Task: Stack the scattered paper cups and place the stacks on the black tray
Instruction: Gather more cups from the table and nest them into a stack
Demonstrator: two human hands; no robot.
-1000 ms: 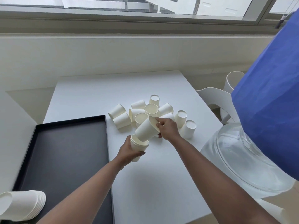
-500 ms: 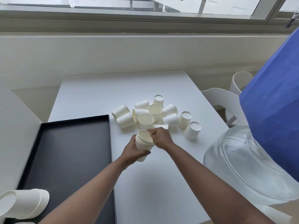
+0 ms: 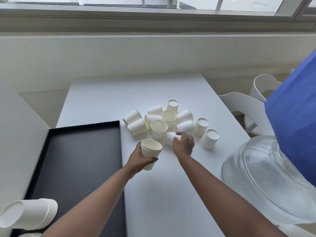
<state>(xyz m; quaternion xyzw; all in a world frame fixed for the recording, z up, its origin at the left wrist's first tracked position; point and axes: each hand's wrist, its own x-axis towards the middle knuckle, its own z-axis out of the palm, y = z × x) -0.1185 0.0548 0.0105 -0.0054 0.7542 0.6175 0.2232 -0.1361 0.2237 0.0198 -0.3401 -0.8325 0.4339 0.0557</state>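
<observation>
My left hand (image 3: pixel 138 161) grips a short upright stack of white paper cups (image 3: pixel 151 151) just right of the black tray (image 3: pixel 77 168). My right hand (image 3: pixel 183 145) reaches over a single cup lying on its side (image 3: pixel 169 139), with fingertips at its top edge; motion blur hides any grip. Behind it, several loose cups (image 3: pixel 159 129) are scattered on the white table (image 3: pixel 171 194), some upright, some upside down, some on their sides. A longer finished stack (image 3: pixel 30 214) lies on its side at the tray's near left corner.
A large clear water bottle (image 3: pixel 265 177) with a blue cover (image 3: pixel 294 117) above it crowds the table's right edge. White chairs (image 3: pixel 239 105) stand beyond the right side. A low wall and window run along the far side.
My right hand seated its cup into the stack held by my left hand, let go, and moved right and forward to the lying cup. The stack stayed near the tray edge.
</observation>
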